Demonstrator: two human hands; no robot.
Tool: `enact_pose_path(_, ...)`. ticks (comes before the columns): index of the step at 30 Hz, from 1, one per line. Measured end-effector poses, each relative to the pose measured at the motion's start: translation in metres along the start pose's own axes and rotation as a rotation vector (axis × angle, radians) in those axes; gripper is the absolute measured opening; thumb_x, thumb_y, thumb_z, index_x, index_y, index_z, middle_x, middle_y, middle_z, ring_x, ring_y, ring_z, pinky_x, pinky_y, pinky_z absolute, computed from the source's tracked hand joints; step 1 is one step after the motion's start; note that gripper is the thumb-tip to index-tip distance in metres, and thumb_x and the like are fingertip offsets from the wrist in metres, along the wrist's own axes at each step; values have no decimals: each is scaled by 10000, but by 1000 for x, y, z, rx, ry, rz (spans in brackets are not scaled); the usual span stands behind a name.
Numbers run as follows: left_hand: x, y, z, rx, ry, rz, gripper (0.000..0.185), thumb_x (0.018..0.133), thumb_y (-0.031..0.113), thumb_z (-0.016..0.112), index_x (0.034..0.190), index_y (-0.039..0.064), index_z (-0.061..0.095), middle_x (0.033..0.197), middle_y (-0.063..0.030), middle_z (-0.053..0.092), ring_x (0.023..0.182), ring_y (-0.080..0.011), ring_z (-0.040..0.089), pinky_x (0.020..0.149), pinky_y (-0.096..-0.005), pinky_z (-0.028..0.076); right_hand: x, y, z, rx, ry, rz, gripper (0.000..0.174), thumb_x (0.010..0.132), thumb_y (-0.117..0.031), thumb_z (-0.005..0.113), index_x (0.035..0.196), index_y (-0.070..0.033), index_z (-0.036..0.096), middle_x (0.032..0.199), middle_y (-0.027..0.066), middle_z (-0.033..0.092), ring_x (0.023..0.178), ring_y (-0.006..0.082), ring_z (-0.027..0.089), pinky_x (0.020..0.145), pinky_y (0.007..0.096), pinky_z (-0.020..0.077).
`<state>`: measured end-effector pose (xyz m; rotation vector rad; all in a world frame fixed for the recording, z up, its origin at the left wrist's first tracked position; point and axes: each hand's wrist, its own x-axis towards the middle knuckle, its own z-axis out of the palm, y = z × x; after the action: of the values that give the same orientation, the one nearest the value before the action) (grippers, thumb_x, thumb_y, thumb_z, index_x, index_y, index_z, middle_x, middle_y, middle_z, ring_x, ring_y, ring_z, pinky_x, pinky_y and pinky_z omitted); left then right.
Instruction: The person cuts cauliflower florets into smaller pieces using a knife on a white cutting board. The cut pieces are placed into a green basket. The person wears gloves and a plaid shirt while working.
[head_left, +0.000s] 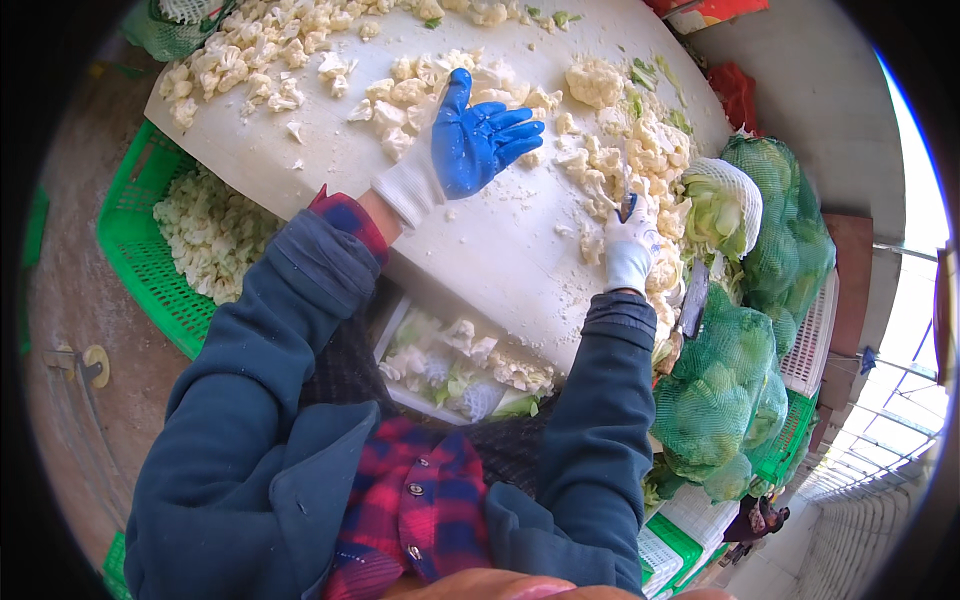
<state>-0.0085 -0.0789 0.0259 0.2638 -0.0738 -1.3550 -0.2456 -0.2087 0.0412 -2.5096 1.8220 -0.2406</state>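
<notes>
Over the white tabletop (480, 247), my left hand (480, 139), in a white glove with a blue coated palm, is turned palm up with its fingers apart and nothing in it. Cauliflower florets (397, 101) lie behind and beside it. At the right, my right hand (632, 240), in a similar glove, is closed round a small knife (627, 204), its blade pointing away among florets. A larger piece of cauliflower (595, 82) lies between the hands, farther off. Beside my right forearm is a broad-bladed knife (694, 300).
A green plastic crate (142, 247) of florets stands at the left. Below the table's near edge, a white bin (427, 405) holds florets and trimmings. Green mesh sacks (720, 382) and a cauliflower in a white foam net (724, 206) are at the right. A person (754, 517) is far off.
</notes>
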Motion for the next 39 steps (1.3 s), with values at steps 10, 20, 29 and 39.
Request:
enact_pose_path(10,-2,-17,-8,42,85,-63,697,953,534,503,1381,-4,395,1362,-233,507,1204,-372,561,994,-442,518,22,-20,-2,1059,-185,107,344,861,-123,686,1177,-42,575,872,16,647,636,60,534,532,212,438)
enact_pose_path(20,-6,-3,-3,185,161,34,696,955,549,487,1372,-3,419,1361,-226,508,1218,-348,553,1008,-458,504,61,-38,7,309,71,-135,371,821,-294,684,1133,-98,634,916,141,695,840,297,664,788,383,515)
enact_pose_path(29,-15,-38,-15,1218,-395,344,543,930,371,639,1349,83,447,1206,-107,565,977,-188,635,822,-330,557,-86,-101,-22,1452,-103,-64,270,890,44,587,1151,-23,596,960,14,640,699,42,539,609,192,452)
enact_pose_path(39,-31,-46,4,389,71,-62,488,1002,278,518,1429,79,392,1312,-149,541,1152,-250,597,960,-340,523,-157,-76,1,515,12,-56,371,970,-295,557,1216,-20,590,945,198,676,821,331,652,767,419,506)
